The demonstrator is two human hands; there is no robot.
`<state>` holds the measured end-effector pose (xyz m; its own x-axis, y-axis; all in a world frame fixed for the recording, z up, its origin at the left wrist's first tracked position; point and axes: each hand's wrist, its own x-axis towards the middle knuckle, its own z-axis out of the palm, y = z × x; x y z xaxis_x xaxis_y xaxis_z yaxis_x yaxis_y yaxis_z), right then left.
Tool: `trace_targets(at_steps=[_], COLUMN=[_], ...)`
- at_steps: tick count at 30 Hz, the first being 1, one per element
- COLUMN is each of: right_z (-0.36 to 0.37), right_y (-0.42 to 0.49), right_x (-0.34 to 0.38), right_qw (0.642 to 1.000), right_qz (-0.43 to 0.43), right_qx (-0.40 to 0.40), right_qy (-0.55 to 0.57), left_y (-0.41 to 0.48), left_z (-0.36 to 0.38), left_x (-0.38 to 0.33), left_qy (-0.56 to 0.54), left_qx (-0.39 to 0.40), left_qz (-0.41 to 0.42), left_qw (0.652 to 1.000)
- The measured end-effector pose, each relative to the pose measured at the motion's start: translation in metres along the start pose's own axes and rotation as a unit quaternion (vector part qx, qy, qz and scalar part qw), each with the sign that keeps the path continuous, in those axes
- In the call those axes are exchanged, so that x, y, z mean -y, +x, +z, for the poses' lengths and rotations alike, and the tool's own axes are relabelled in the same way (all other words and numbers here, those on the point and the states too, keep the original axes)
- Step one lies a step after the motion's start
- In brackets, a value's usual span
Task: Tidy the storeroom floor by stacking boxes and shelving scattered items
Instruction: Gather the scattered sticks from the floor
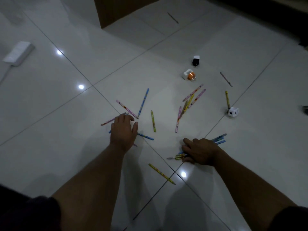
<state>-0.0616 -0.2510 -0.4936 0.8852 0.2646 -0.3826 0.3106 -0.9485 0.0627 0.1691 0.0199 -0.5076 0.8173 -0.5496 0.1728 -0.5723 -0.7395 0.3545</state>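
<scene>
Many thin pencils [153,120] lie on the shiny floor [66,114]; the right hand [201,151] grips a bunch [219,139], the left hand [124,130] lies flat, open. Probably light and rolly: pinch the middle.

Patterned pencils [153,121] in blue, pink and yellow lie flat, scattered at all angles on the white tiled floor [66,114]. The right hand [200,151] grips a bundle of pencils [219,140]. Three small plug adapters [189,75] sit beyond the scatter.

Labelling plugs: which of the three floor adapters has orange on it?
The orange-and-white adapter with two bare pins, leftmost of the three; the black-and-white adapter lies farther off, the all-white adapter nearer, rightward.
</scene>
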Motion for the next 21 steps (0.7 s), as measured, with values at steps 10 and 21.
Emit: trace_targets(at_steps=[10,21], right_z=[0.0,-0.015], right_y=[0.001,0.035], right_x=[0.005,0.017], right_qw=[0.995,0.962], right_qz=[0.065,0.212], right_qx=[-0.054,-0.046], right_qy=[0.051,0.168], left_y=[0.011,-0.001], left_z=[-0.01,-0.007], left_x=[0.029,0.057], left_qy=[0.114,0.124], left_qx=[0.204,0.191], left_qz=[-0.02,0.255], left_qw=[0.972,0.94])
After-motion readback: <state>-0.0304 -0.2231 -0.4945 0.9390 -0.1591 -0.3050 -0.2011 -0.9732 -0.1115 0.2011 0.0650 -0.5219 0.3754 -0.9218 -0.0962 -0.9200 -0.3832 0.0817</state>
